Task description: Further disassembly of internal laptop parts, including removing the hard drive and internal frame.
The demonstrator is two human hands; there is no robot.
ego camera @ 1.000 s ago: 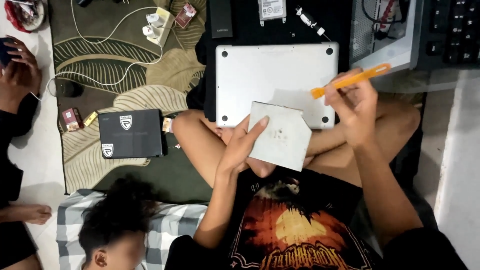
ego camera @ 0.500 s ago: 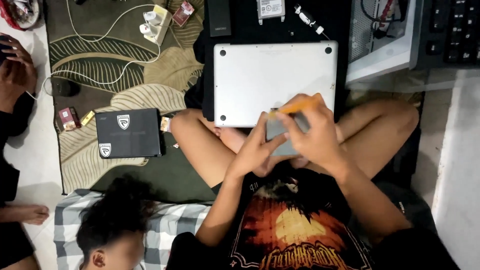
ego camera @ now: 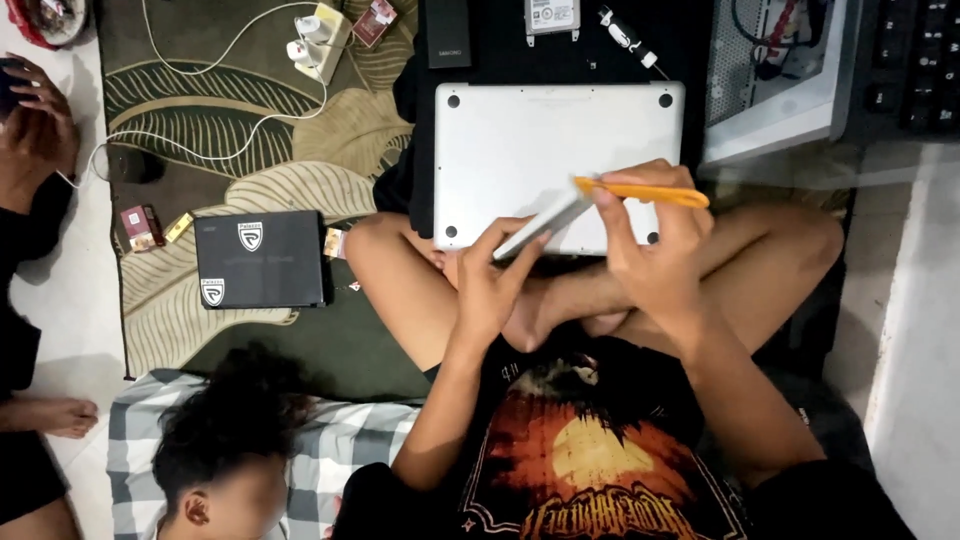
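Note:
I sit cross-legged with a silver laptop [ego camera: 540,140] lying bottom-up in front of my knees. My left hand [ego camera: 487,292] holds a thin flat silver-grey piece [ego camera: 545,225] edge-on over the laptop's near edge. My right hand [ego camera: 650,255] grips an orange plastic pry tool [ego camera: 645,193], whose tip touches the upper end of the flat piece. Both hands are close together above my crossed legs.
A black closed laptop [ego camera: 260,258] lies on the leaf-patterned rug [ego camera: 200,130] at left. A power strip with white chargers [ego camera: 315,40], a bare drive [ego camera: 550,14], a white computer case [ego camera: 780,90] and a keyboard [ego camera: 915,60] line the far side. A person's head [ego camera: 230,430] rests lower left; another person's hand [ego camera: 35,115] is at the left edge.
The flat piece was held face-on with the orange tool raised off to the right. It is now turned edge-on and the tool has come in against its upper end.

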